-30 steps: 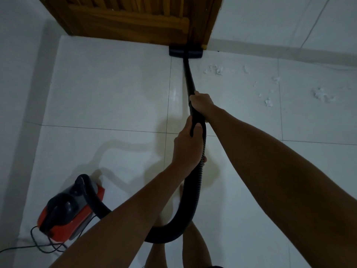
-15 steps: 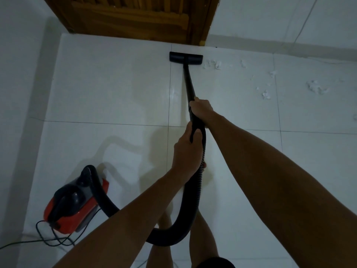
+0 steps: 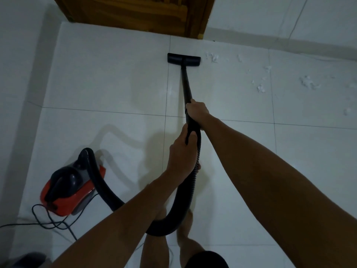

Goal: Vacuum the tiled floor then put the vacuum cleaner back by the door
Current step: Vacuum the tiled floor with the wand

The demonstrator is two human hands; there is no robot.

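A red and black vacuum cleaner (image 3: 67, 188) sits on the white tiled floor (image 3: 108, 80) at the lower left. Its black hose (image 3: 185, 194) loops under my arms up to a black wand (image 3: 186, 84). The flat nozzle (image 3: 184, 59) rests on the tile a short way in front of the wooden door (image 3: 139, 14). My right hand (image 3: 197, 111) grips the wand higher up. My left hand (image 3: 181, 151) grips the handle just below it, where the hose begins.
White scraps of debris (image 3: 260, 88) lie scattered on the tiles right of the nozzle, some close to it (image 3: 212, 57). A black power cord (image 3: 44, 219) coils by the vacuum cleaner. A white wall (image 3: 17, 74) runs along the left. My bare legs (image 3: 154, 244) stand below.
The nozzle has been pulled back from the foot of the door toward me. My hands keep the same grip, and the view has shifted back with them.
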